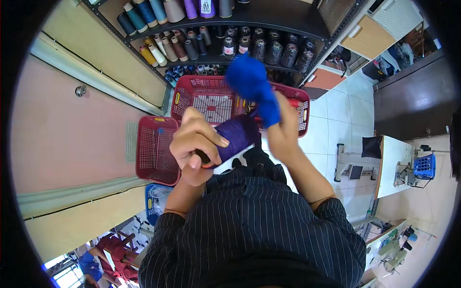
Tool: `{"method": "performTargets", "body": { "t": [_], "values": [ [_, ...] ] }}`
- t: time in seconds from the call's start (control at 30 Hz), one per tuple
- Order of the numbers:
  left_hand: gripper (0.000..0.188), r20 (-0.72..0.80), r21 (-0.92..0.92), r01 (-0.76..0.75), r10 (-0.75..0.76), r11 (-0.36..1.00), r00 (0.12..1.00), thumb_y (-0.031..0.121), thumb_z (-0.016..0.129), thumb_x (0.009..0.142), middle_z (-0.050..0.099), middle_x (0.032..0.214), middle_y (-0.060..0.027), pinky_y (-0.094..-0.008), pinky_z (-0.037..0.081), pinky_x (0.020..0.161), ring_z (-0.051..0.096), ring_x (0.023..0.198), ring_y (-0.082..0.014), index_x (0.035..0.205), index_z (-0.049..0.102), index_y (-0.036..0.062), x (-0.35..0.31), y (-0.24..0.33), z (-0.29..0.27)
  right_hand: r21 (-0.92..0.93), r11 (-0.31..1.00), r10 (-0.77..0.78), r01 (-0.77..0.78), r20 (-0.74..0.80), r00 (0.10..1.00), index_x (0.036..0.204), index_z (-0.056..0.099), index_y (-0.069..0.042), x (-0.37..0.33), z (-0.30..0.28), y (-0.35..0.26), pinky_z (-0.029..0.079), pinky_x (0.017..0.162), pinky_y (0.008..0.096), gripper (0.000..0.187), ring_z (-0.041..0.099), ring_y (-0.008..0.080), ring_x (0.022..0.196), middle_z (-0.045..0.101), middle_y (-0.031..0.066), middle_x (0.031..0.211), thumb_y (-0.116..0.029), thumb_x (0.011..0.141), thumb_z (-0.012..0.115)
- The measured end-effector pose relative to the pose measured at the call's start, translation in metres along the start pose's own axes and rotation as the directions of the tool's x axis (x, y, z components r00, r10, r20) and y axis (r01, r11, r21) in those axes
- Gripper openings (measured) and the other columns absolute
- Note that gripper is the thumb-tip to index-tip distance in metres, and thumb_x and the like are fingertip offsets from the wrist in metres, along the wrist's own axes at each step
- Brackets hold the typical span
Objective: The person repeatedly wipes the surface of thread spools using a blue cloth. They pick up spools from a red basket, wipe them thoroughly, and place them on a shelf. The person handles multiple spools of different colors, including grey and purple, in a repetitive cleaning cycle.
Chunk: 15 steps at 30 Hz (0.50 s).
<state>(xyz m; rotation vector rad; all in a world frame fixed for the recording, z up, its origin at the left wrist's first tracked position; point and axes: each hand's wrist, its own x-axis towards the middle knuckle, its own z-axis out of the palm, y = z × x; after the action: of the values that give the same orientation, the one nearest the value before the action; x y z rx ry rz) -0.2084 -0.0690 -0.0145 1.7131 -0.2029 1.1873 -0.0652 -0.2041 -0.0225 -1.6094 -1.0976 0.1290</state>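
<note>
My left hand [196, 144] is closed around the base of a dark purple cone of thread [235, 138], which lies tilted with its narrower end toward the right. In my right hand [284, 129] is a bright blue cloth [249, 81], bunched up and smeared by motion. The cloth sticks up past my fingers, above the far end of the cone. Whether cloth and cone touch, I cannot tell. Below my hands, a red plastic basket [192, 82] stands on the floor with a few small items in its right part, partly hidden by my right hand and the cloth.
A black shelf rack [269, 21] ahead carries many thread cones [173, 10]. A second red basket [156, 150] and a blue basket [152, 204] stand at the left, beside a pink door [81, 129]. To the right is a sewing table [389, 168]. People [113, 257] show at lower left.
</note>
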Motion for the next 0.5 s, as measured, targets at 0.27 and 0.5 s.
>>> {"method": "performTargets", "body": {
  "t": [0.27,0.5],
  "values": [
    [0.056,0.057,-0.054,-0.008,0.011,0.999,0.998,0.054,0.045,0.090,0.066,0.071,-0.0040,-0.0293,0.034,0.067,0.046,0.070,-0.0158,0.056,0.061,0.0133,-0.003,0.008,-0.022,0.045,0.995,0.081,-0.085,0.086,0.993,0.103,0.060,0.009,-0.025,0.022,0.038,0.046,0.085,0.0450,0.034,0.060,0.0431,0.092,0.062,0.0273,0.101,-0.001,0.073,0.046],
    [0.046,0.006,0.001,-0.035,0.035,0.999,0.999,0.047,0.048,0.086,0.066,0.073,-0.0043,-0.0297,0.035,0.066,0.048,0.068,-0.0153,0.059,0.062,0.0125,-0.001,0.013,0.005,0.008,0.914,-0.401,0.406,0.168,0.900,0.114,0.059,0.005,-0.026,0.031,-0.006,0.044,0.090,0.0442,0.046,0.059,0.0366,0.105,0.061,0.0193,0.116,-0.024,0.078,0.055]
  ]
}}
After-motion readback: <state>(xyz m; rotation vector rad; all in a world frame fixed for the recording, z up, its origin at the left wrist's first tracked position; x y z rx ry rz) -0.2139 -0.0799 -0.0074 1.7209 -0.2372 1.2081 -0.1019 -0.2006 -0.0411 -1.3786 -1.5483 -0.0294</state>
